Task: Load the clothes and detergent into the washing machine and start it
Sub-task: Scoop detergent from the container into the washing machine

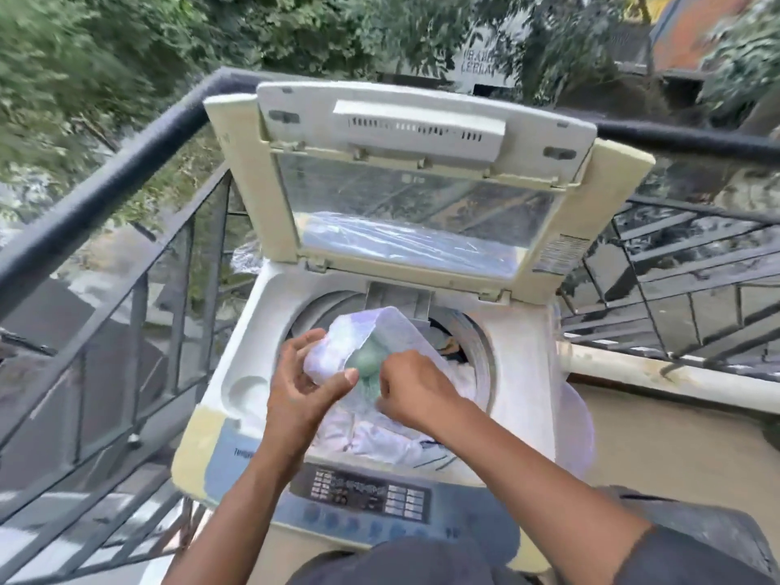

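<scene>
Held over the open drum of the washing machine (236,373), centre of frame: a thin plastic detergent bag (363,335), greenish powder inside. Left hand (301,373) curled round its mouth, right hand (411,390) pinching the lower edge. Likely light, limp, slippery, easily torn; best gripped at the rim, tipped gently over the clothes (380,437).

Support: cream top-loading washing machine (253,331), blue control panel (363,496) at near edge w/ dark display and row of round blue buttons. Hinged lid w/ clear window (413,204) stands raised at rear. Round steel drum (481,352) open; white crumpled clothes (380,437) lie inside, piled to rim. Machine sits on tan balcony floor (658,441), beside black metal railing (105,179).
</scene>
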Demonstrator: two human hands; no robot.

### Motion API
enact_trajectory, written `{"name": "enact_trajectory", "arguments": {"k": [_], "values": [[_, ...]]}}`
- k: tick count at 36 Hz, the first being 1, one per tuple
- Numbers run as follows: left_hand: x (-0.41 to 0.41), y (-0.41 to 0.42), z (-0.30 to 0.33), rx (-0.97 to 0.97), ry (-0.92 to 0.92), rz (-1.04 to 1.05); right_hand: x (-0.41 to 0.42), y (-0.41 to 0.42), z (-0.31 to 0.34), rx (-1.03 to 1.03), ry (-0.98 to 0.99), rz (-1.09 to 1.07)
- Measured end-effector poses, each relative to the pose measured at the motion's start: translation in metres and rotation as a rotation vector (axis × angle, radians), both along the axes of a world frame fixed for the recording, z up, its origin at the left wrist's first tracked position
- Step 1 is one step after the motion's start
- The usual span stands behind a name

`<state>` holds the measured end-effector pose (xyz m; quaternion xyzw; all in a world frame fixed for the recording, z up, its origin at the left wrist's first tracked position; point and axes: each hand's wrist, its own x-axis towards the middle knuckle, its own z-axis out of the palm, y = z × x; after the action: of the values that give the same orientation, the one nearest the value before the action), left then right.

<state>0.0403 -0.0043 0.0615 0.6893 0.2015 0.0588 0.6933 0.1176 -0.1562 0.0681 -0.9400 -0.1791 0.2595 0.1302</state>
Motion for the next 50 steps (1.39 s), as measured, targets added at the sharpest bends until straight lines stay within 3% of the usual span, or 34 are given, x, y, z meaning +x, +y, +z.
{"name": "enact_trajectory", "arguments": {"k": [13, 27, 37, 43, 50], "values": [[0.003, 0.014, -0.026, -0.029, -0.006, -0.001, 0.010, 0.038, -0.016, -0.108, 0.088, -0.060], [0.012, 0.013, -0.033, -0.054, 0.030, 0.018, 0.011, 0.022, -0.003, -0.147, -0.001, -0.066], [0.012, 0.012, -0.028, -0.054, -0.011, 0.047, 0.006, -0.004, 0.019, -0.057, -0.352, -0.023], [0.012, 0.020, -0.036, -0.001, 0.024, 0.053, 0.004, -0.021, 0.010, 0.151, -0.497, 0.053], [0.011, 0.026, -0.037, 0.033, 0.016, 0.029, 0.000, -0.037, -0.011, 0.017, -0.510, 0.110]]}}
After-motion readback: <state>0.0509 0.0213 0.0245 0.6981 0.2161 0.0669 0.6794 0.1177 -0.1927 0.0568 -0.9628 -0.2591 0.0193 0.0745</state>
